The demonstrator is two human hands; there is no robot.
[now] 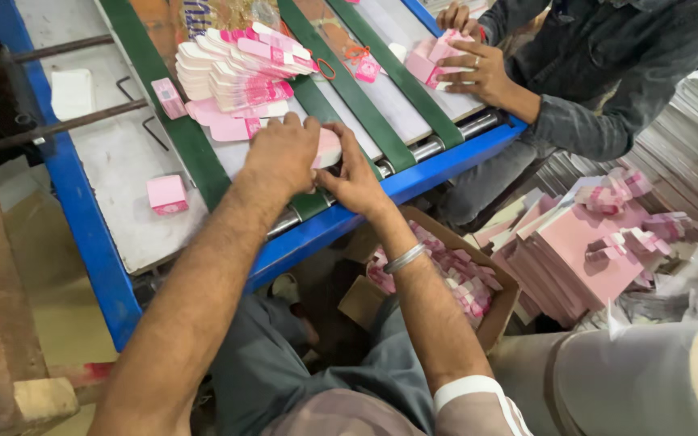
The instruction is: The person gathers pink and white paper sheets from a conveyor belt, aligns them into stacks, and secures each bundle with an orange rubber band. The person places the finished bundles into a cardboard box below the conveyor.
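Both my hands meet at the near end of a conveyor with green belts (173, 113). My left hand (284, 153) and my right hand (351, 173) close together around a small stack of flat pink and white cartons (329, 148). Just behind them a long fanned row of the same folded cartons (240, 69) lies on the belts. A metal bangle (404, 258) sits on my right wrist.
A co-worker's hands (478, 73) hold another pink bundle at the far right of the conveyor. An open cardboard box (454, 278) of pink bundles sits below my right arm. Piles of flat pink sheets (575, 250) lie to the right. A loose pink carton (167, 194) rests on the grey table.
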